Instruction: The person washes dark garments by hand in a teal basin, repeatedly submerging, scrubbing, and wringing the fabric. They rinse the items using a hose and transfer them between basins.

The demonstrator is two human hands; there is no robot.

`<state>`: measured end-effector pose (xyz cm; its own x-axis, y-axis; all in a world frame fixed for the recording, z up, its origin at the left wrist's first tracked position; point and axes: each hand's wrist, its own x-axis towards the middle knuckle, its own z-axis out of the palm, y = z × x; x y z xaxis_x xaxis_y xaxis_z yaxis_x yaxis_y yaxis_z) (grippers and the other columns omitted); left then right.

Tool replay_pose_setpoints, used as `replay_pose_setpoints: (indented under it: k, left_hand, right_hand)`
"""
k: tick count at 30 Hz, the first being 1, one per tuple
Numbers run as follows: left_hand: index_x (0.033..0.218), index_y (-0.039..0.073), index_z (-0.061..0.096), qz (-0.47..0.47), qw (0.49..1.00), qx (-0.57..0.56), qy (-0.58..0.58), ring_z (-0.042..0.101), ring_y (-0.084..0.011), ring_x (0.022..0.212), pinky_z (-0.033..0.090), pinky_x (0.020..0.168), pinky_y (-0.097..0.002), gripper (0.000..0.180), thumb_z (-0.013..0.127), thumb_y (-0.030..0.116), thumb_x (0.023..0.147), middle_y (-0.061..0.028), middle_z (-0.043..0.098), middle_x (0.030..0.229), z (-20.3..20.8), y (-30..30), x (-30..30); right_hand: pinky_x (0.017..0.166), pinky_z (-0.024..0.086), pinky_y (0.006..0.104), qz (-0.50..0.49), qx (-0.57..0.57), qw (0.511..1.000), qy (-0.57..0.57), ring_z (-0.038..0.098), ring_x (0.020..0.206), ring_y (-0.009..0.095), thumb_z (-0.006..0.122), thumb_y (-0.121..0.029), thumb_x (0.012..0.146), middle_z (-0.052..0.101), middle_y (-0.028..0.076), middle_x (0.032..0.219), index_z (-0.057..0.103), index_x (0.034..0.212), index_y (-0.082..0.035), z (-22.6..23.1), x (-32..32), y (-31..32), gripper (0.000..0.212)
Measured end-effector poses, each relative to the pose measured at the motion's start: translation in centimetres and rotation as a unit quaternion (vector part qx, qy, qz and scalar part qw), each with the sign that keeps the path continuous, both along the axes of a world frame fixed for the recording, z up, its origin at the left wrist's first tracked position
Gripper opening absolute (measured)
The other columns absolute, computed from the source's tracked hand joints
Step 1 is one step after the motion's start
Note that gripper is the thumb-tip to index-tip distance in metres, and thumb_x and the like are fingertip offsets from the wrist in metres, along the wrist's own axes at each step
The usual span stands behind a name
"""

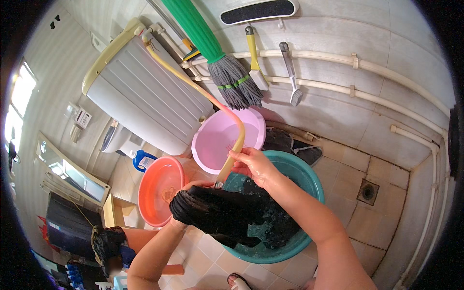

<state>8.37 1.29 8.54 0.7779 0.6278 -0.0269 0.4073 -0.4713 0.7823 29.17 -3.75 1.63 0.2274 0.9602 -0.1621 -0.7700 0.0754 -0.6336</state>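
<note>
A dark, wet-looking black garment [212, 210] is bunched over my left hand [177, 223], whose fingers are partly hidden by the fabric and grip it. Its lower part hangs into a teal basin [317, 195] of water, where more black cloth [278, 227] lies soaked. With my right hand [253, 166] I hold a yellowish hose [239, 130] near its end, fingers closed round it. The hose end points down at the garment beside my left fingers. Whether water flows from it, I cannot tell.
Behind the teal basin stands a pink basin [205, 137], with an orange basin [145, 200] to its left. The hose comes from a washing machine [150, 87]. A grey mop [234, 82] and brushes [291, 67] hang on the wall. A floor drain [368, 191] lies right.
</note>
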Motion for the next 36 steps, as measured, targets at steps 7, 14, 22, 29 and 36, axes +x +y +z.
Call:
replay_pose_setpoints:
  k: [7, 14, 22, 29, 36]
  left_hand:
    - [0.093, 0.002, 0.058, 0.048, 0.989, 0.072, 0.123, 0.060, -0.0170, 0.084, 0.047, 0.076, -0.0275, 0.021, 0.066, 0.010, 0.075, -0.0075, 0.064, 0.090, 1.1, -2.2, 1.9]
    - [0.084, 0.002, 0.055, 0.120, 0.992, 0.018, -0.033, 0.057, -0.0113, 0.072, 0.045, 0.065, -0.0263, 0.019, 0.066, 0.010, 0.071, -0.0051, 0.060, 0.073, -0.4, -0.3, 0.2]
    - [0.077, -0.001, 0.058, 0.048, 0.979, 0.170, 0.101, 0.060, -0.0185, 0.066, 0.046, 0.061, -0.0306, 0.010, 0.061, 0.006, 0.071, -0.0134, 0.059, 0.065, 4.5, -1.4, 1.9]
    - [0.096, 0.000, 0.064, 0.023, 0.959, -0.041, 0.281, 0.063, -0.0212, 0.073, 0.048, 0.069, -0.0285, 0.036, 0.069, 0.020, 0.067, -0.0126, 0.066, 0.081, 6.0, 0.1, 2.7]
    - [0.100, -0.002, 0.063, 0.093, 0.957, -0.144, 0.232, 0.062, -0.0175, 0.080, 0.047, 0.075, -0.0251, 0.043, 0.072, 0.025, 0.067, -0.0101, 0.066, 0.086, 7.2, -0.6, 1.4]
  right_hand:
    - [0.065, 0.054, 0.0227, 0.064, 0.022, 0.998, -0.019, 0.052, 0.063, 0.004, 0.063, -0.025, 0.083, 0.055, -0.002, 0.080, 0.057, 0.095, -0.005, 1.8, -0.6, -1.2, 0.024]
    - [0.064, 0.053, 0.0224, 0.079, -0.009, 0.996, -0.051, 0.050, 0.065, 0.003, 0.063, -0.027, 0.084, 0.055, -0.003, 0.084, 0.057, 0.099, -0.006, 0.9, 0.4, -2.1, 0.027]
    - [0.063, 0.053, 0.0233, 0.074, -0.077, 0.988, -0.110, 0.052, 0.066, 0.005, 0.064, -0.027, 0.083, 0.056, -0.001, 0.084, 0.057, 0.099, -0.004, -3.7, 2.4, -1.3, 0.029]
    - [0.064, 0.055, 0.0248, 0.060, -0.069, 0.992, -0.091, 0.055, 0.066, 0.009, 0.065, -0.024, 0.081, 0.058, 0.003, 0.083, 0.056, 0.099, -0.002, -4.8, 1.4, -0.4, 0.030]
    - [0.059, 0.050, 0.0283, 0.099, -0.156, 0.963, -0.195, 0.057, 0.069, 0.012, 0.064, -0.020, 0.078, 0.057, 0.001, 0.078, 0.059, 0.097, -0.004, -8.7, 2.9, -0.3, 0.025]
